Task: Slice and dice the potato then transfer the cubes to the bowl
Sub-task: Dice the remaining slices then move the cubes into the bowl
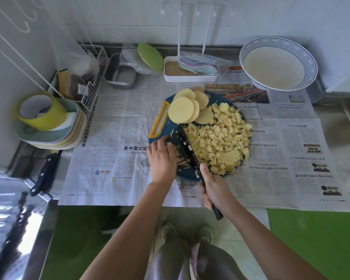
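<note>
From my remote view, the relation that mattered was blade to strips. The knife [187,146] lay on a diagonal across the cutting board [171,128], with its handle towards the person at near right and its tip pointing away to the far left. The potato strips [183,163] sat just on the left side of that blade, at the near edge of the board.

The left hand [162,158] was on them, its fingers [170,147] bent over and gripping the bundle close to the steel. I could not see the tips themselves. The right hand [212,186] was wrapped tight round the knife handle, thumb laid along the top.

Everything already diced was on the other side. The cubes [218,142] were heaped to the right of the blade, filling most of that half of the board. Uncut round slices [187,109] were stacked at the far left edge, well clear of both hands.

I judged the next cut would run crosswise through the strips, so the left fingers stood nearest the edge and were the risk.

The bowl [311,63] stood empty at the far right of the bench, closer to the right hand, so dicing was still under way and the transfer had not begun.
</note>
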The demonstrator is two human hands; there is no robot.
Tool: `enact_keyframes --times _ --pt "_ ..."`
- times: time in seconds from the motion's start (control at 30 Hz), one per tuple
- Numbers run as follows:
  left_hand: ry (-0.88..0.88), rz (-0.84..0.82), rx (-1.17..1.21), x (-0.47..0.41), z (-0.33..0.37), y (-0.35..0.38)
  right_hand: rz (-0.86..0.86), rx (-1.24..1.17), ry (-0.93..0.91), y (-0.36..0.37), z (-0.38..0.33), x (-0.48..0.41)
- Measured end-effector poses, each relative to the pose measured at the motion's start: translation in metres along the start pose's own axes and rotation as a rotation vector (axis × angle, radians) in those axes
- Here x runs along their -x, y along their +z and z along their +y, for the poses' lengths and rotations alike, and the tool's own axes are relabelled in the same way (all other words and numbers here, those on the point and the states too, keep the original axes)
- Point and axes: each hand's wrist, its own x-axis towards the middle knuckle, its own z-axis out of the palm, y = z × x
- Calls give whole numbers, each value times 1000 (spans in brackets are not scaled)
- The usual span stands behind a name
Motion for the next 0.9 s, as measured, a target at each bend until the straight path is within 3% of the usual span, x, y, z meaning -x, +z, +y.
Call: enact_keyframes --times 0.4,0.63,0.9 --pt "4 -42 31 11 -19 -33 -51 40 -104 19 -18 14" --pt "-91 -48 141 6 -14 -35 9 180 -97 29 -9 6" --pt "-120 -56 155 0 -15 -33 -40 234 -25 25 -13 0"
